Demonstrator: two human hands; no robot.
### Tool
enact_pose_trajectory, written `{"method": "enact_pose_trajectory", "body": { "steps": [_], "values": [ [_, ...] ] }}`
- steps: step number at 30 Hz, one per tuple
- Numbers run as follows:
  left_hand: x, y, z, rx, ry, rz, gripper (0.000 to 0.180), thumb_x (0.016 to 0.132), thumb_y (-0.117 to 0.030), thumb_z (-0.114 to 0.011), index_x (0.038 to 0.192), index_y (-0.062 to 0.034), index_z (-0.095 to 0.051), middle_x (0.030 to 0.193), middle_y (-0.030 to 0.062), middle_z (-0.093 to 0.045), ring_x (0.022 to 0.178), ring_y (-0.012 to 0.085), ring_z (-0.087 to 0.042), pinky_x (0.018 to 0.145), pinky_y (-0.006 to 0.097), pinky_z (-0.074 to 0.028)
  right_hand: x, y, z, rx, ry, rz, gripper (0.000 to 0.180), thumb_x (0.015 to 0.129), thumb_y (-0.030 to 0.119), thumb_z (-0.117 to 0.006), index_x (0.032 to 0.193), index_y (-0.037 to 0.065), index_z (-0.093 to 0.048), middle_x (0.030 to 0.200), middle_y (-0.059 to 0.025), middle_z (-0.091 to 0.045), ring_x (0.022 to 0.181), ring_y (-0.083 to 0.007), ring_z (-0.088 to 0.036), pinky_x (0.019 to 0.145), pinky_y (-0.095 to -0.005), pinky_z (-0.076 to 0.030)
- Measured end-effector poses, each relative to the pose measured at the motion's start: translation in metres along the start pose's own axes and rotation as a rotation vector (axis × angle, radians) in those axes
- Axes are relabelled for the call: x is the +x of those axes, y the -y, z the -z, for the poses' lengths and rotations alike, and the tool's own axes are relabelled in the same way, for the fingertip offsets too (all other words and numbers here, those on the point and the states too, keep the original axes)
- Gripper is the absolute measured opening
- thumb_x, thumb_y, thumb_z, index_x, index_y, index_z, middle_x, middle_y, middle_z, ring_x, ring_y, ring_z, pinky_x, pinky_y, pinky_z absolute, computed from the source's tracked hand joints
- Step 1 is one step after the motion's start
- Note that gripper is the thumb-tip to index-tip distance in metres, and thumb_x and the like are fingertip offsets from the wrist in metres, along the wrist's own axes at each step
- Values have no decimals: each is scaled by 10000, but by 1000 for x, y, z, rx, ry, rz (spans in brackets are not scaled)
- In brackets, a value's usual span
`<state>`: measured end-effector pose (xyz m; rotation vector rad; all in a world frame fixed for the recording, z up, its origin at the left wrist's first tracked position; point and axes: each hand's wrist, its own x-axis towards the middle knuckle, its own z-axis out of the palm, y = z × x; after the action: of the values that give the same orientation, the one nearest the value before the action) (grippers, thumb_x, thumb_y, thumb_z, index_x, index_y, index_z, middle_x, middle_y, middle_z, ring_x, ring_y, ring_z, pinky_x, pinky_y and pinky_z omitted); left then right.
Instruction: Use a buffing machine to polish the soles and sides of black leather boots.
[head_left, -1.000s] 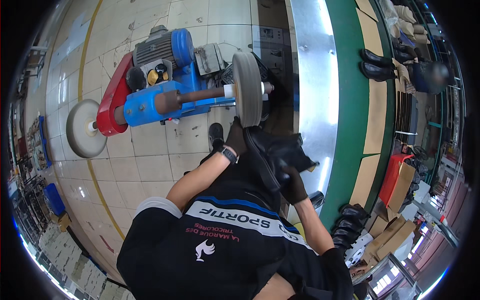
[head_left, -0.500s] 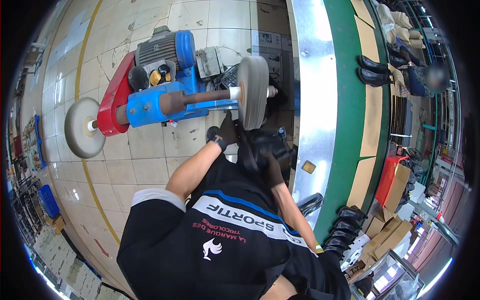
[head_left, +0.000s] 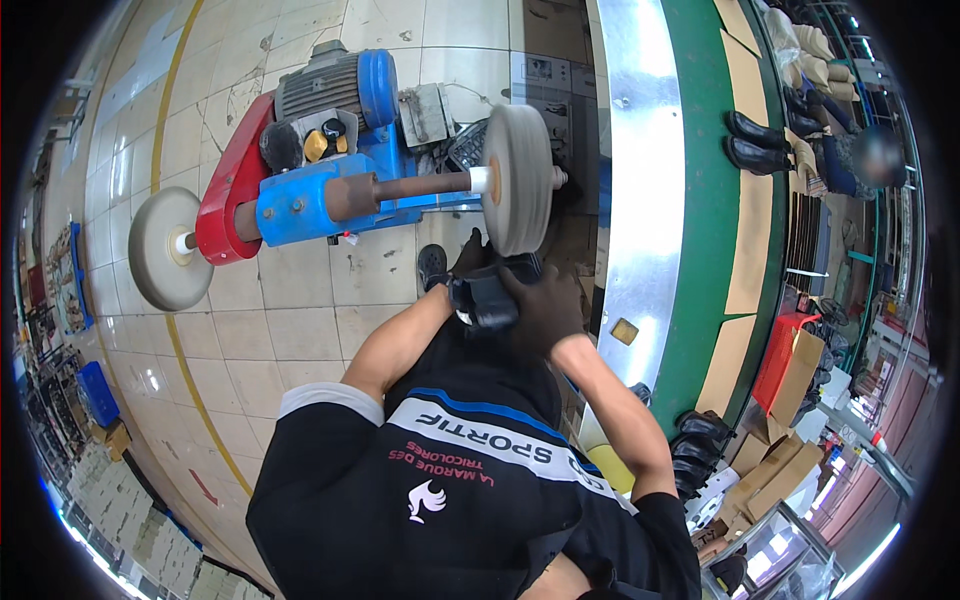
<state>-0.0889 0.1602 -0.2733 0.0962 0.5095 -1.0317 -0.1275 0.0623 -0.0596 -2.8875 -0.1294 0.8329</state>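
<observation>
Both gloved hands, left hand [head_left: 470, 262] and right hand [head_left: 545, 305], grip a black shoe [head_left: 490, 295] just below the buffing wheel [head_left: 518, 180] of a blue polishing machine [head_left: 320, 190].

Pale square floor tiles [head_left: 300, 300] fill the left and middle of the frame, crossed by a curving yellow line [head_left: 190, 370] that runs from the top down to the lower left. On the right a green conveyor belt [head_left: 715, 200] with a shiny metal edge [head_left: 645, 150] runs top to bottom. Black boots [head_left: 755, 140] stand on it at upper right. Cardboard boxes [head_left: 770, 460] crowd the lower right, and blue crates [head_left: 95, 390] sit at far left.
</observation>
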Motion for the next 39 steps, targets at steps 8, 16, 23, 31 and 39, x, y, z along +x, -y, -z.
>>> {"method": "enact_pose_trajectory", "body": {
  "steps": [8,16,23,31,39],
  "values": [
    [25,-8,21,-134,308,6,579,911,-469,-298,1280,-27,-362,1232,167,-465,1116,262,-468,980,384,-356,-7,-20,-24,134,-171,15,632,565,215,-663,1183,229,-531,957,-257,-527,882,-403,-527,764,-433,-441],
    [7,10,-28,-163,98,-8,683,884,-556,-256,1329,-40,-296,1325,121,-388,1199,245,-389,1012,391,-301,-53,-62,-60,1525,-163,-445,460,694,202,-627,1108,19,-545,931,-129,-611,876,-244,-600,805,-326,-462],
    [-15,8,31,1456,-192,-647,569,875,-405,-436,1297,-43,-315,1217,110,-456,1119,237,-444,960,368,-365,-45,-67,-79,2627,263,-575,473,776,347,-569,1188,140,-462,1126,-111,-534,1032,-287,-524,820,-501,-458],
    [-60,-10,-87,1592,-704,-1077,204,795,-58,-500,996,-44,-530,890,119,-560,791,269,-559,698,329,-450,-1,-74,-107,2304,101,-749,378,803,405,-547,1057,126,-544,999,-76,-579,899,-258,-562,696,-564,-473],
    [-57,-32,-62,1519,-944,-1047,86,848,-108,-476,848,-28,-509,819,118,-554,692,282,-551,606,358,-418,12,-55,-104,2142,9,-788,345,821,381,-535,1040,114,-547,970,-69,-587,865,-226,-573,598,-486,-515]
  ]
}}
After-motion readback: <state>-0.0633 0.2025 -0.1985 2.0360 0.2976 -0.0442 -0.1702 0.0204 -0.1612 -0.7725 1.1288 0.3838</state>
